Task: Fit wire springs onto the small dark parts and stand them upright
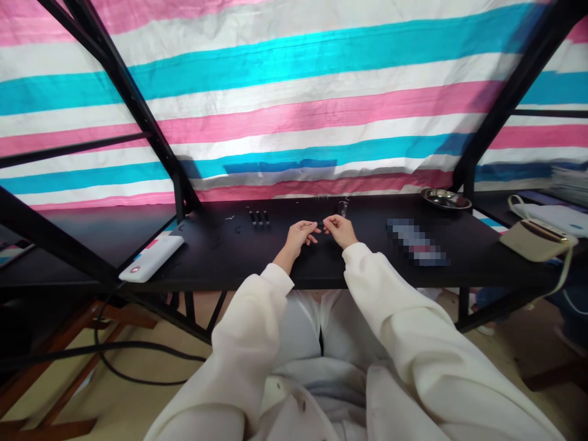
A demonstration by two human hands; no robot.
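Above the black table (215,263), both hands are raised close together, fingertips almost meeting. My left hand (301,237) has its thumb and index finger pinched, the other fingers loosely curled. My right hand (340,230) is likewise pinched, facing the left one. Whatever lies between the fingertips is too small and dark to name. Three short dark cylinders (259,218) with pale ends stand in a row left of my left hand. Just behind my right hand is a small clear piece (344,209), partly hidden, with small white curled bits around it.
A shiny metal dish (445,198) sits at the table's back right, and a blurred-out patch (418,242) lies in front of it. On the left is a white box-like device (152,258). A beige bag (535,236) rests far right. Black frame posts (138,104) flank a striped sheet (312,116).
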